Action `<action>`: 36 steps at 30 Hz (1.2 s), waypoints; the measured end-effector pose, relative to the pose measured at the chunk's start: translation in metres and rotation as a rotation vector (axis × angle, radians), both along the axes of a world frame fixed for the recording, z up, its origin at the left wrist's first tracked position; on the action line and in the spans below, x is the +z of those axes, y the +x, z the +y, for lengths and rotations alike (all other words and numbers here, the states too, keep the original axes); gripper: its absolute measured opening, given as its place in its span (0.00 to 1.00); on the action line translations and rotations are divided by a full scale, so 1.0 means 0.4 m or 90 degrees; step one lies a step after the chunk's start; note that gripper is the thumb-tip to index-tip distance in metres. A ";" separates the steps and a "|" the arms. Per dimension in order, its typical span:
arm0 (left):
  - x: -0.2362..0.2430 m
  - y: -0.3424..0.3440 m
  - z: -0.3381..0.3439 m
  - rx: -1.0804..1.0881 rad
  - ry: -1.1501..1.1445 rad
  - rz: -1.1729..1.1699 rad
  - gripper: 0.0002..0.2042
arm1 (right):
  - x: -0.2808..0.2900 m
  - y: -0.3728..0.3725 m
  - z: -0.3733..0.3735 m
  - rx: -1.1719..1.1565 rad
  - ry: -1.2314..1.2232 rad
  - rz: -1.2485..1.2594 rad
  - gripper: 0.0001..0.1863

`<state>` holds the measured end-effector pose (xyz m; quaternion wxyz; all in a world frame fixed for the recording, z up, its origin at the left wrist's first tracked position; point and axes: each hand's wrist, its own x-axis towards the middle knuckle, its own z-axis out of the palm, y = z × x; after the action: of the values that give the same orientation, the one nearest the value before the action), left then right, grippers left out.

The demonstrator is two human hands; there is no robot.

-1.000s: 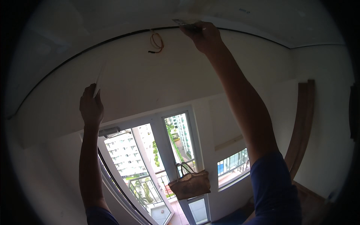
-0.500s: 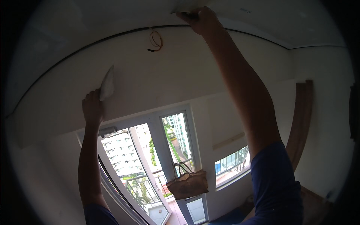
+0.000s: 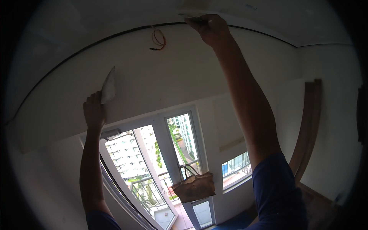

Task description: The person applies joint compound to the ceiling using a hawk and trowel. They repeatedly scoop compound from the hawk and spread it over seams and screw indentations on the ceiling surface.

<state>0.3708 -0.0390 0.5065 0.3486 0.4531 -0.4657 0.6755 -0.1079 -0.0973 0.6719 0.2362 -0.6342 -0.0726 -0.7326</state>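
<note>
My left hand [image 3: 94,111] is raised in front of the wall above the door, its fingers closed on a wide putty knife [image 3: 109,86] with a pale, smeared blade pointing up. High overhead, my right hand [image 3: 213,30] grips a second putty knife [image 3: 195,18], which is at the ceiling [image 3: 126,13] just past the dark gap along the wall's top. Most of that tool's handle is hidden in my fingers. Whether its blade touches the ceiling is hard to tell in the dim light.
A looped orange cable [image 3: 158,40] hangs from the gap left of my right hand. Below are a glazed door [image 3: 159,142] with a brown bag [image 3: 194,187] hanging at it, and a small window [image 3: 237,170]. Long brown boards [image 3: 308,126] lean against the right wall.
My right hand has come slightly down and to the right with its putty knife. My left hand has barely moved, and the view has shifted a little.
</note>
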 end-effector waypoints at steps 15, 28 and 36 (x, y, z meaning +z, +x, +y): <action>0.004 -0.001 -0.002 0.004 0.009 -0.003 0.20 | 0.115 -0.043 0.209 0.428 0.114 -0.194 0.14; 0.004 -0.014 0.006 -0.012 0.002 -0.015 0.19 | -0.064 -0.026 0.112 -0.552 -0.012 0.111 0.22; 0.003 -0.019 0.012 -0.004 0.003 -0.014 0.19 | 0.042 0.027 -0.054 0.039 0.001 0.006 0.21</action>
<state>0.3631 -0.0342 0.5077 0.3445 0.4451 -0.4728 0.6779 -0.0969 -0.1190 0.6886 0.2589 -0.6352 -0.0903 -0.7221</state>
